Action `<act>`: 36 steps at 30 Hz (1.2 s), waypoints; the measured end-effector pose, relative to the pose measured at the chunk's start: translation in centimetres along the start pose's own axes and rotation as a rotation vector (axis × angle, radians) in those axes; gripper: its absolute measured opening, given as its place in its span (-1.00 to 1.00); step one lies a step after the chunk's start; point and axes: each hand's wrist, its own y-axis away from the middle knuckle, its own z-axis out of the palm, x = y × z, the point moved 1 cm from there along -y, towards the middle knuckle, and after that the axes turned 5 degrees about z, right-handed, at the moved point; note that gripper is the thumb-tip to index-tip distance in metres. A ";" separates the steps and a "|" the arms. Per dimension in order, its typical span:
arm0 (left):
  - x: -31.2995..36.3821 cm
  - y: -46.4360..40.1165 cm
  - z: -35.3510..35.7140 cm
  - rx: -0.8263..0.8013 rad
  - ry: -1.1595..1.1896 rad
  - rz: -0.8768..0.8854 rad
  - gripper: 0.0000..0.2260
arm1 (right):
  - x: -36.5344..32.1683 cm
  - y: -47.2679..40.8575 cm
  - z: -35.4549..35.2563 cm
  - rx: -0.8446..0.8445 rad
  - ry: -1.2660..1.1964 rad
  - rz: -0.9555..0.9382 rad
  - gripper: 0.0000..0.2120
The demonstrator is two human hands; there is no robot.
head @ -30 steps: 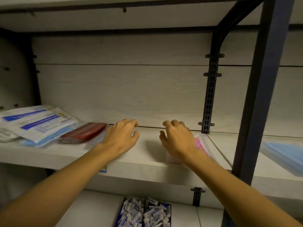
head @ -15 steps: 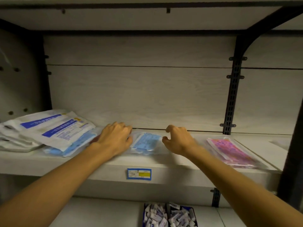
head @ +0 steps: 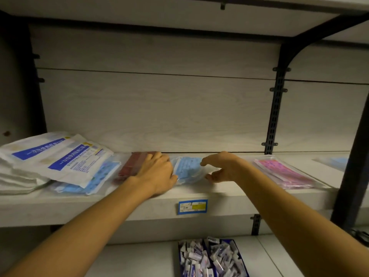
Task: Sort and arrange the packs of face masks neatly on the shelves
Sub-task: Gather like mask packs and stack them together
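A clear pack of blue masks (head: 187, 168) lies in the middle of the pale wooden shelf (head: 99, 206). My left hand (head: 157, 172) rests flat over a dark red pack (head: 132, 164) and touches the blue pack's left edge. My right hand (head: 221, 166) is at the blue pack's right edge, fingers loosely curved and thumb spread, without a clear grip. White packs with blue labels (head: 60, 160) are piled at the left on top of another blue pack (head: 99, 176). A pink patterned pack (head: 283, 172) lies to the right.
A black slotted upright (head: 275, 108) and a dark post (head: 353, 156) bound the bay on the right, with another blue pack (head: 337, 161) beyond. A price label (head: 192, 206) sits on the shelf front. Below is a blue box of small sachets (head: 211, 258).
The view has swung left, bringing the blue pack and pink pack into sight. Both hands moved from the bare shelf and pink pack to either side of the blue pack.
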 end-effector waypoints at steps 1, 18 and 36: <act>0.0 0.0 0.0 0.001 0.009 0.006 -0.63 | 0.1 -0.1 0.1 -0.035 -0.069 0.036 -0.73; 1.8 -0.4 0.5 0.145 0.300 -0.081 -0.69 | 1.2 -1.5 -2.0 -0.035 -0.017 -0.346 -0.62; 4.5 -6.7 2.1 0.461 1.480 -0.355 -0.73 | 1.6 -5.8 -6.0 -0.141 -0.205 -0.692 -0.61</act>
